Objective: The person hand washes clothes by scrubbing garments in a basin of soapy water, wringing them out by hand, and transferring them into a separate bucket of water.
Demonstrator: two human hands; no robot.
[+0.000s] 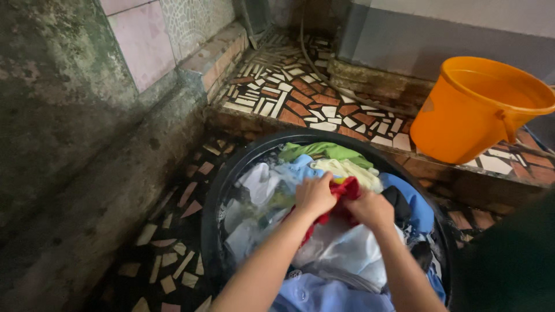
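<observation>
Broken-tile mosaic floor, damp and dark, with a mossy concrete wall running down one side, so this is clearly a wash corner. Closest to the camera, a pale blue buttoned shirt hangs over the near rim of the big round black plastic tub, half out of the water.

Just past it both fists are bunched on one crumpled red cloth over the middle of the tub: left hand and right hand each closed tight around a fold, knuckles nearly touching, looks like the grip you'd use to rub fabric against itself.

Around them sits a soaked white garment, something blue at the right rim, and a bright green piece at the far rim.

Further back, on the raised tiled step's right end, an orange plastic bucket stands upright, and a hose trails along the step's back edge.
</observation>
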